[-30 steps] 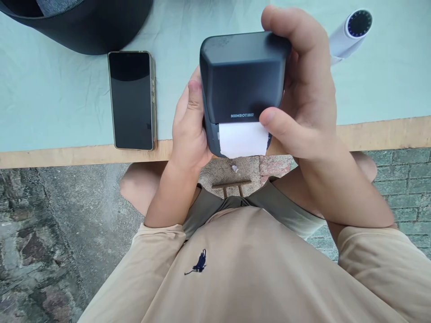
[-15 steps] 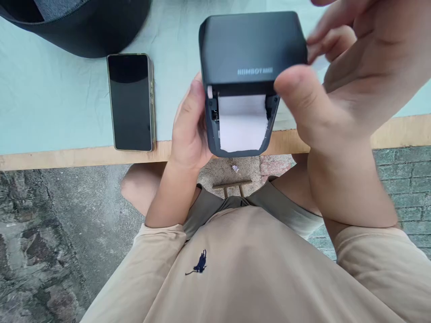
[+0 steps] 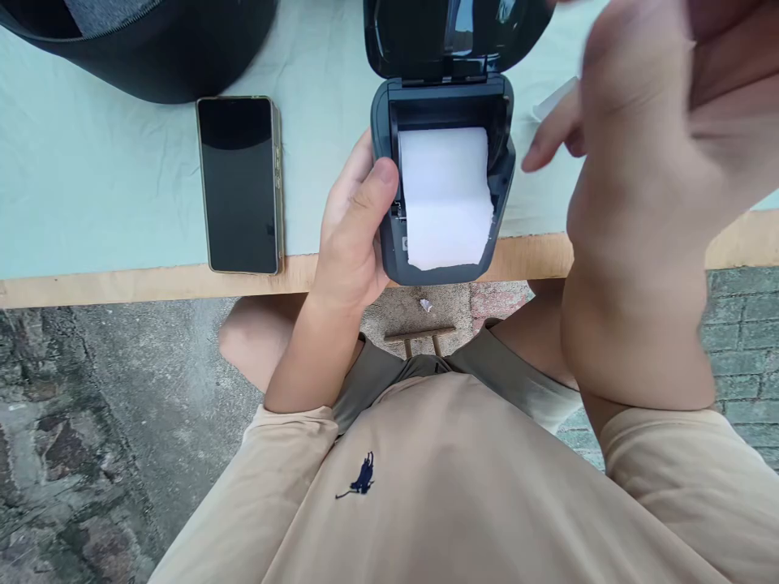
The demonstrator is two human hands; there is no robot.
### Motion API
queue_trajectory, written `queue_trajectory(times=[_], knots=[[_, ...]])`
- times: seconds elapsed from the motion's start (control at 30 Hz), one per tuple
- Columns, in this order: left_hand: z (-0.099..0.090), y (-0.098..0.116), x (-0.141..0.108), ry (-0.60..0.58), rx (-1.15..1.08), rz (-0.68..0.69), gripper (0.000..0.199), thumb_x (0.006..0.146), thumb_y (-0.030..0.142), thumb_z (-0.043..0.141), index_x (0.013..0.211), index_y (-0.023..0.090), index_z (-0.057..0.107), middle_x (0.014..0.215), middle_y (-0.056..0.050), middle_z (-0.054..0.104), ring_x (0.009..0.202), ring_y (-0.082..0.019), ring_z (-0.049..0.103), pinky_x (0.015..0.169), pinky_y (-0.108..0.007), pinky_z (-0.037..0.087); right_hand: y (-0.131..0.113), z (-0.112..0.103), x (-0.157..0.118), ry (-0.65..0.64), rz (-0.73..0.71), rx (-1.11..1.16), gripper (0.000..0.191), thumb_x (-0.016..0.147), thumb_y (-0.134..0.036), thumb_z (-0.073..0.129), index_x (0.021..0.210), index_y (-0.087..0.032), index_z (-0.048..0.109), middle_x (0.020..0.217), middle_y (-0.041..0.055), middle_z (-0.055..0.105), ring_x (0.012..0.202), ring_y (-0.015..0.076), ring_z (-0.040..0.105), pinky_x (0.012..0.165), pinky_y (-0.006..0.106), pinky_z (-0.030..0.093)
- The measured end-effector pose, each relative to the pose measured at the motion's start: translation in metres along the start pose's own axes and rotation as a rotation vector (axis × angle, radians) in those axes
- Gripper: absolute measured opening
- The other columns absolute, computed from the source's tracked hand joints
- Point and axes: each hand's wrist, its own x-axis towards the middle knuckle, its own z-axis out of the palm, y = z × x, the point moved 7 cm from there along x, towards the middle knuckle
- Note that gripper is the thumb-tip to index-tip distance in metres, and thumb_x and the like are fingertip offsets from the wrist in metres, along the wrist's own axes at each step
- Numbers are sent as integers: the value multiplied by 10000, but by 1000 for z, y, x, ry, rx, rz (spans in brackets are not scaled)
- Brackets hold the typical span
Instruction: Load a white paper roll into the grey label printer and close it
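Clasping label printer point(image 3: 447, 105) over near edge of worktop point(image 3: 139, 211) in left hand point(image 3: 356, 227), with fingers wrapped around | opened at lid point(image 3: 444, 40), loaded with white paper point(image 3: 447, 199); not yet closed | holding blurred right hand point(image 3: 657, 138) near lid: cannot tell if spread or pinching

The cloth-covered table point(image 3: 91, 288) carries a phone point(image 3: 239, 191) and a black container point(image 3: 176, 61).

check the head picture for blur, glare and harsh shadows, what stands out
Head view: the right fingers look smeared, probably by motion; head view: the raised glossy black plastic lid carries bright reflections; head view: the black rectangular phone shows a darker curved patch across its screen top, likely a reflection; head view: light is soft, without harsh shadows on the pale blue-green cloth.
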Motion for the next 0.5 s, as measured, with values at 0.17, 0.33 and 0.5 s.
queue_trajectory(times=[0.17, 0.33, 0.5], knots=[[0, -1, 1, -33, 108, -32, 257, 888, 437, 494, 1059, 287, 614, 1216, -17, 616, 1325, -293, 463, 1001, -375, 497, -19, 32, -13, -168, -425, -547, 142, 801, -288, 549, 920, -237, 608, 803, -9, 625, 677, 153, 574, 600, 344, 426], [-4, -5, -1, -29, 141, -43, 336, 860, 444, 555, 1164, 304, 581, 1239, -4, 612, 1364, -278, 414, 1101, -404, 426, 2, 40, -7, -410, -129, -898, 334, 786, -392, 513, 1117, -352, 510, 838, 16, 605, 762, 252, 581, 562, 363, 341], [2, -3, -3, -32, 136, -57, 305, 929, 390, 452, 1191, 271, 554, 1270, -2, 577, 1389, -247, 385, 1114, -406, 417, -8, 37, -6, -370, -151, -842, 223, 766, -394, 543, 983, -347, 523, 730, 5, 564, 665, 203, 540, 553, 349, 342]])
